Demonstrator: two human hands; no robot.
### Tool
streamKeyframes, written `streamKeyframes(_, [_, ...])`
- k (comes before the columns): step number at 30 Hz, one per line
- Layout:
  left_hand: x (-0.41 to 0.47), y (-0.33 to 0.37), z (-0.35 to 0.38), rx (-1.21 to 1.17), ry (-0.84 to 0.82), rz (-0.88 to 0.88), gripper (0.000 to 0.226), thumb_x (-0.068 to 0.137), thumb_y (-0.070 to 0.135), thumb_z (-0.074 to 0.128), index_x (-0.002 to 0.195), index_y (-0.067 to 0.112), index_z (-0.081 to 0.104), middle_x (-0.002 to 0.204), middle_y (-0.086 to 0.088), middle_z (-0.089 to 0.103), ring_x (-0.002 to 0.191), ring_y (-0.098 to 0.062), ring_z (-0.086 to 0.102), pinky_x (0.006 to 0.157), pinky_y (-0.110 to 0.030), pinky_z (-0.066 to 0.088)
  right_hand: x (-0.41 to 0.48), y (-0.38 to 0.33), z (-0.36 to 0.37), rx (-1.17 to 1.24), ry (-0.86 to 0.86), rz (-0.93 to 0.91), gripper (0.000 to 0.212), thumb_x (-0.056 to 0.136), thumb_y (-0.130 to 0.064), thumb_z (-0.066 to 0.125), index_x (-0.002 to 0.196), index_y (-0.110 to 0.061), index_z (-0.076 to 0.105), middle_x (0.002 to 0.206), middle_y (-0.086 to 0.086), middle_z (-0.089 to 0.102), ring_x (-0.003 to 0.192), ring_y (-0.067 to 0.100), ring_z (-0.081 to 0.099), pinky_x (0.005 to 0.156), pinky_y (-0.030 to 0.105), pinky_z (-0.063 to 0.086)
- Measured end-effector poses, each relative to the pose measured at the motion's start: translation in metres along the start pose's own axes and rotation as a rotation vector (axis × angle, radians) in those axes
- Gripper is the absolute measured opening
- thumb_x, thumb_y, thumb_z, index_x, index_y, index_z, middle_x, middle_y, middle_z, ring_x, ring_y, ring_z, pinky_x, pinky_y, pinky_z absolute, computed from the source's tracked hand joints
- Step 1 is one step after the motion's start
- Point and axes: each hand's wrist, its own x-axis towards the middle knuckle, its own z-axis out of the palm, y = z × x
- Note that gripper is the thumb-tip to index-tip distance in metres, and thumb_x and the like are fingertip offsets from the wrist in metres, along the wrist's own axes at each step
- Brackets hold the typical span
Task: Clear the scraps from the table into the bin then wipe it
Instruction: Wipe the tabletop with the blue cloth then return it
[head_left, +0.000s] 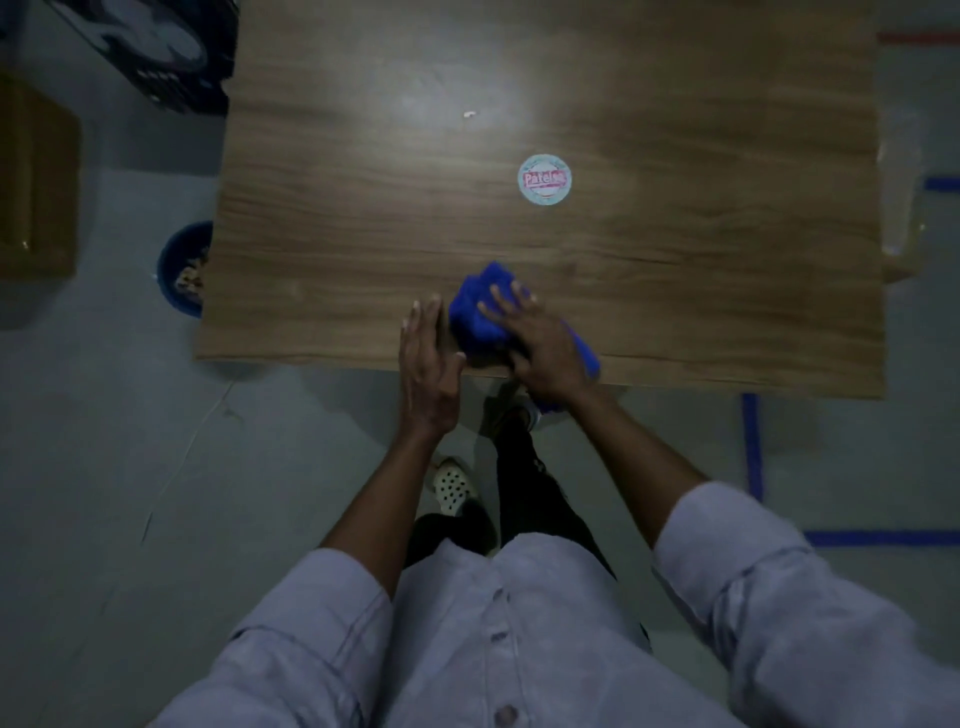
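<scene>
A bunched blue cloth (475, 312) lies on the wooden table (363, 234) near its front edge. My right hand (537, 343) presses down on the cloth with spread, fairly straight fingers; part of the cloth sticks out past my wrist and over the edge. My left hand (428, 358) stands edge-on at the table's front edge just left of the cloth, fingers straight, holding nothing. One small white scrap (470, 113) sits far back on the table. A blue bin (182, 270) with scraps inside stands on the floor at the table's left side.
A round sticker (544, 179) with red lettering is on the table right of centre. A cardboard box (36, 182) and a dark crate (161, 47) stand on the floor at the left. Blue tape lines (752, 447) mark the floor at the right.
</scene>
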Motion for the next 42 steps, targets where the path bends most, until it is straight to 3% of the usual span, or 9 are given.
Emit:
streamKeyframes(4, [-0.015, 0.012, -0.003, -0.042, -0.002, -0.008, 0.070, 0.090, 0.034, 0.042, 0.151, -0.001, 0.040, 0.160, -0.015, 0.039, 0.154, -0.028, 0.023, 0.127, -0.037, 0.007, -0.046, -0.022, -0.017, 0.169, -0.177, 0.086, 0.055, 0.095, -0.020, 0.058, 0.149, -0.013, 0.051, 0.157, 0.010, 0.045, 0.151, 0.027, 0.032, 0.123, 0.037, 0.026])
streamKeyframes(8, [-0.022, 0.012, -0.009, -0.047, 0.003, 0.022, 0.066, 0.091, 0.035, 0.041, 0.152, 0.009, 0.042, 0.160, -0.008, 0.040, 0.155, -0.025, 0.020, 0.126, -0.028, 0.005, -0.067, 0.003, -0.056, 0.199, 0.154, 0.382, 0.052, 0.101, -0.022, 0.061, 0.152, -0.016, 0.048, 0.152, 0.011, 0.052, 0.140, 0.026, 0.050, 0.109, 0.028, 0.037])
streamKeyframes(12, [-0.022, 0.002, -0.009, -0.056, 0.018, -0.012, 0.067, 0.090, 0.037, 0.040, 0.153, 0.013, 0.043, 0.160, -0.001, 0.040, 0.155, -0.021, 0.021, 0.126, -0.031, 0.009, -0.044, 0.027, -0.038, 0.076, 0.288, 0.543, 0.057, 0.104, -0.024, 0.051, 0.157, -0.008, 0.036, 0.165, 0.018, 0.028, 0.156, 0.037, 0.018, 0.126, 0.048, 0.018])
streamKeyframes(17, [-0.032, -0.014, -0.010, -0.094, 0.066, -0.070, 0.068, 0.087, 0.034, 0.044, 0.149, 0.005, 0.047, 0.153, 0.002, 0.041, 0.150, -0.019, 0.026, 0.123, -0.053, 0.022, -0.005, -0.032, 0.051, 0.099, 0.184, 0.342, 0.069, 0.089, -0.008, 0.055, 0.156, -0.012, 0.041, 0.166, 0.015, 0.027, 0.156, 0.041, 0.011, 0.125, 0.048, 0.008])
streamKeyframes(23, [-0.033, -0.005, -0.021, -0.153, 0.092, -0.109, 0.068, 0.089, 0.039, 0.045, 0.144, 0.000, 0.051, 0.151, -0.021, 0.049, 0.145, -0.034, 0.038, 0.115, -0.059, 0.033, -0.011, -0.069, 0.043, 0.292, 0.073, 0.275, 0.056, 0.096, -0.001, 0.061, 0.150, -0.014, 0.051, 0.159, 0.008, 0.043, 0.153, 0.027, 0.028, 0.120, 0.034, 0.026])
streamKeyframes(28, [-0.020, 0.018, -0.040, -0.048, 0.279, -0.012, 0.057, 0.097, 0.038, 0.045, 0.141, 0.004, 0.056, 0.145, -0.013, 0.057, 0.137, -0.035, 0.047, 0.114, -0.053, 0.036, 0.004, -0.065, 0.017, 0.119, 0.255, 0.201, 0.059, 0.090, -0.005, 0.062, 0.148, -0.014, 0.054, 0.156, 0.012, 0.047, 0.151, 0.037, 0.032, 0.125, 0.047, 0.017])
streamKeyframes(33, [-0.004, 0.011, -0.042, 0.169, 0.258, 0.181, 0.052, 0.100, 0.034, 0.044, 0.143, 0.008, 0.056, 0.152, -0.008, 0.051, 0.146, -0.030, 0.039, 0.117, -0.043, 0.029, 0.033, -0.057, 0.016, -0.156, 0.001, -0.021, 0.058, 0.080, -0.023, 0.082, 0.136, -0.024, 0.067, 0.156, 0.005, 0.048, 0.153, 0.030, 0.029, 0.124, 0.047, -0.005])
streamKeyframes(37, [0.009, -0.012, -0.019, 0.430, 0.096, 0.161, 0.052, 0.104, 0.036, 0.036, 0.153, 0.021, 0.046, 0.164, -0.001, 0.035, 0.155, -0.026, 0.022, 0.121, -0.053, 0.022, 0.011, -0.058, 0.037, -0.097, 0.307, 0.331, 0.053, 0.094, -0.035, 0.056, 0.141, -0.013, 0.061, 0.156, 0.013, 0.048, 0.149, 0.037, 0.036, 0.123, 0.051, 0.015])
streamKeyframes(42, [0.039, -0.025, -0.001, 0.631, 0.052, 0.168, 0.052, 0.107, 0.035, 0.034, 0.158, 0.027, 0.037, 0.168, 0.000, 0.026, 0.157, -0.027, 0.015, 0.124, -0.055, 0.016, 0.029, -0.051, 0.049, -0.112, 0.264, 0.568, 0.079, 0.100, -0.064, 0.015, 0.163, -0.018, 0.021, 0.172, 0.006, 0.007, 0.159, 0.029, -0.004, 0.128, 0.044, -0.003])
